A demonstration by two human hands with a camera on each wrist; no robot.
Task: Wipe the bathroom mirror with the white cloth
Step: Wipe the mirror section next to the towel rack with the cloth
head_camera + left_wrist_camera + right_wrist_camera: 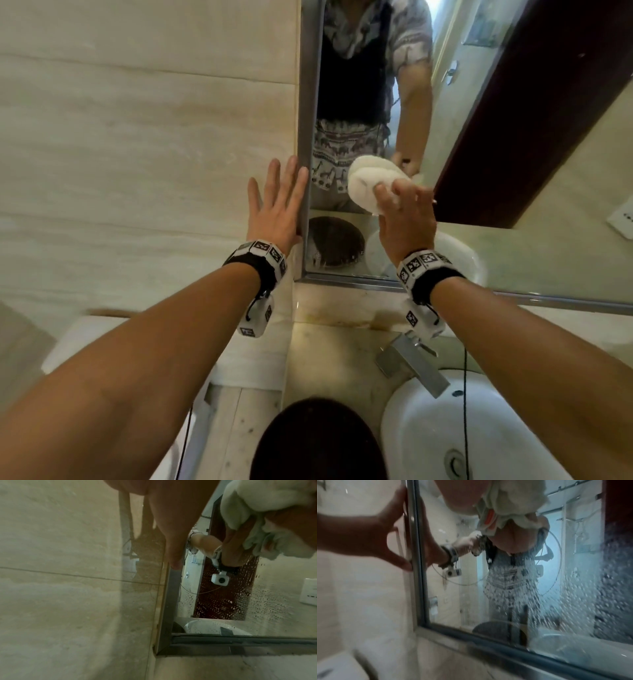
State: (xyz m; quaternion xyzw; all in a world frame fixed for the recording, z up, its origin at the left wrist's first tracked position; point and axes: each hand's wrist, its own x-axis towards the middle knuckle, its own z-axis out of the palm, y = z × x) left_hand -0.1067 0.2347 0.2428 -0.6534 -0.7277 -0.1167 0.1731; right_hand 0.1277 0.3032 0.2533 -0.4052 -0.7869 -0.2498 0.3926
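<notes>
The framed mirror [479, 102] hangs on the wall above the basin, its lower glass [573, 601] speckled with droplets. My right hand [404, 212] grips the bunched white cloth [364, 185] and holds it against the glass near the mirror's lower left corner. In the right wrist view the cloth [513, 500] sits at the top, doubled by its reflection. My left hand [277, 202] lies flat, fingers straight, on the tiled wall beside the mirror's metal frame [305, 137]; the fingertips [175, 561] touch the frame's edge.
A white basin [445, 428] with a chrome tap [411, 363] sits below at right. A dark round object [315, 442] is at the bottom centre. Beige wall tiles [137, 137] fill the left. A stone ledge [342, 308] runs under the mirror.
</notes>
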